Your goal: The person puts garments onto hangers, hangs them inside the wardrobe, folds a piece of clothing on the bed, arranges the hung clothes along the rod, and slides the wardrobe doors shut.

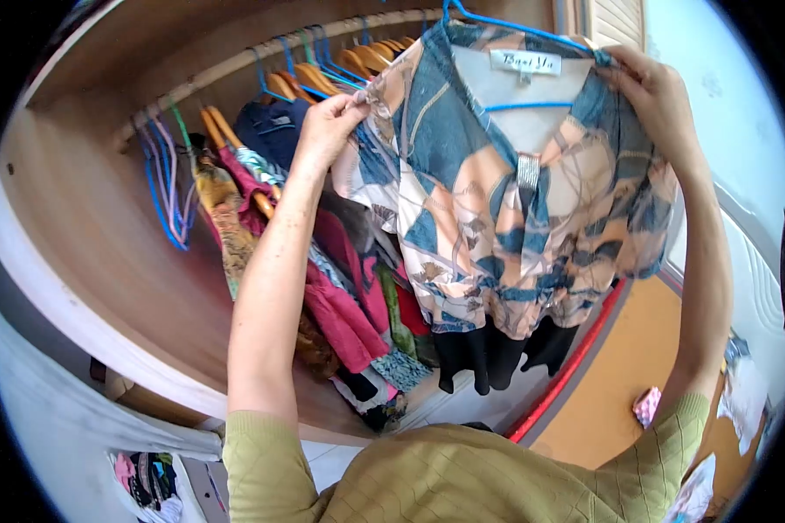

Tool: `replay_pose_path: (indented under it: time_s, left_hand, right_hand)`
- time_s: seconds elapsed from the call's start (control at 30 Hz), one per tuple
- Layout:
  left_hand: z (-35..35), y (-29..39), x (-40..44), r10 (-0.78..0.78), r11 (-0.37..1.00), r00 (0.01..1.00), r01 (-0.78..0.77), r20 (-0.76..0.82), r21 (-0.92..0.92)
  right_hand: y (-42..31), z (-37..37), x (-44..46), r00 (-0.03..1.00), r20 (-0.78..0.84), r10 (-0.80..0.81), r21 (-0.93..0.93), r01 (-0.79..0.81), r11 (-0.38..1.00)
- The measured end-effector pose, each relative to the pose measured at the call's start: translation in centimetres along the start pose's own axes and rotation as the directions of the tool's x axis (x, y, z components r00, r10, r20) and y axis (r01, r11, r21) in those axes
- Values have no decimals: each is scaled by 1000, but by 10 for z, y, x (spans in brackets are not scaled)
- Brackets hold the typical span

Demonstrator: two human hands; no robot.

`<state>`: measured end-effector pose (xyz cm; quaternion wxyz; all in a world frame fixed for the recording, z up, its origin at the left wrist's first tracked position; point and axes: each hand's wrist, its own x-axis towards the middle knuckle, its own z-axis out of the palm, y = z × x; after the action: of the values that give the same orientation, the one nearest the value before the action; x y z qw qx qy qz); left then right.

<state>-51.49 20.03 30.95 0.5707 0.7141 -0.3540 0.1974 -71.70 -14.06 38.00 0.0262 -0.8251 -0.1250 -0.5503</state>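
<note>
A patterned blouse (488, 209) in blue, peach and white hangs spread out in front of me on a blue hanger (515, 24). It has a white neck label, a shiny ornament at the bottom of the V-neck and a black lower part. My left hand (330, 129) is closed in a pinch on the shoulder at the left side. At the opposite shoulder, my right hand (647, 87) is closed round the fabric by the hanger's end. Whether its fingers also grip the hanger is hidden.
Behind the blouse is an open wardrobe with a wooden rail (209, 80). Several garments hang from it on wooden hangers (371, 57), beside bare blue and pink hangers (167, 187). A box of folded clothes (148, 484) stands at lower left. A pink item (646, 406) lies on the orange-brown surface.
</note>
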Motion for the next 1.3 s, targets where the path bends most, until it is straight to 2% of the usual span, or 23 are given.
replay_pose_path:
  time_s: [0.07, 0.1, 0.13, 0.2, 0.27, 0.33, 0.4, 0.53, 0.6, 0.63, 0.67, 0.73, 0.8, 0.87, 0.9, 0.93, 1.0, 1.03, 1.07, 1.13, 1.17, 1.27, 1.3]
  left_hand:
    - [10, 15, -3, -21, 988, 992, 39, -122, 151]
    - [20, 30, -10, -73, 994, 980, 86, -184, 61]
    - [28, 25, -7, -82, 995, 973, 67, -216, -78]
    - [39, 23, -7, -33, 994, 953, 0, -303, -110]
    - [55, 29, -9, -67, 962, 916, -46, -396, -268]
    - [64, 35, -13, -102, 927, 901, -67, -423, -368]
    - [58, 7, -11, -172, 890, 907, -24, -384, -456]
    - [59, -16, -14, -238, 838, 931, 53, -276, -544]
    - [77, -14, -20, -444, 841, 757, 167, -479, -515]
    - [77, -28, -19, -516, 797, 724, 209, -458, -567]
    - [93, 2, -28, -493, 812, 743, 205, -453, -547]
    - [92, -13, -31, -571, 751, 740, 297, -354, -590]
    - [94, -61, -35, -483, 845, 737, 250, -474, -472]
    - [107, -43, -51, -542, 832, 718, 385, -437, -400]
    - [113, -29, -59, -592, 800, 705, 454, -391, -393]
    - [126, -15, -66, -663, 747, 629, 518, -406, -417]
    - [128, -42, -77, -630, 751, 696, 433, -344, -498]
    - [126, -57, -81, -634, 770, 682, 509, -365, -386]
    - [127, -65, -89, -584, 784, 740, 406, -334, -470]
    - [140, -57, -105, -608, 772, 701, 411, -374, -485]
    - [137, -77, -112, -599, 729, 742, 352, -300, -587]
    - [138, -94, -139, -651, 607, 729, 335, -210, -720]
    - [129, -108, -142, -609, 712, 784, 474, -119, -518]
  right_hand:
    - [-2, -14, -4, 999, 23, -46, 157, 42, 987]
    - [-1, -22, -6, 997, 51, -59, 147, 51, 988]
    - [3, -24, -11, 989, 1, -147, 104, 146, 984]
    - [10, -37, -14, 991, 39, -128, 206, 117, 972]
    - [31, -42, -15, 989, 13, -149, 224, 142, 964]
    - [45, -41, -14, 991, 0, -133, 286, 128, 950]
    - [51, -7, -9, 997, 13, -81, 387, 70, 919]
    - [56, 8, -1, 997, 35, -70, 373, 52, 926]
    - [47, 8, 5, 994, 33, -106, 308, 91, 947]
    - [40, 6, 8, 994, 33, -104, 277, 91, 957]
    - [32, 5, 13, 992, 51, -118, 211, 105, 972]
    - [21, 12, 23, 987, 60, -147, 139, 138, 981]
    - [13, 21, 31, 982, 46, -185, 104, 179, 978]
    - [1, 40, 47, 977, -57, -204, 60, 208, 976]
    - [-7, 47, 57, 982, -27, -185, 46, 186, 982]
    - [-14, 55, 67, 987, 5, -162, 34, 162, 986]
    - [-31, 70, 83, 988, -38, -153, 37, 154, 987]
    - [-40, 76, 88, 987, -58, -147, 37, 150, 988]
    - [-55, 81, 91, 993, -38, -115, 30, 116, 993]
    - [-81, 103, 92, 998, 15, -56, 21, 55, 998]
    - [-94, 113, 86, 997, 8, -83, -13, 83, 996]
    - [-126, 145, 59, 988, 84, -126, 113, 116, 987]
    - [-141, 161, 50, 991, 80, -108, 155, 94, 983]
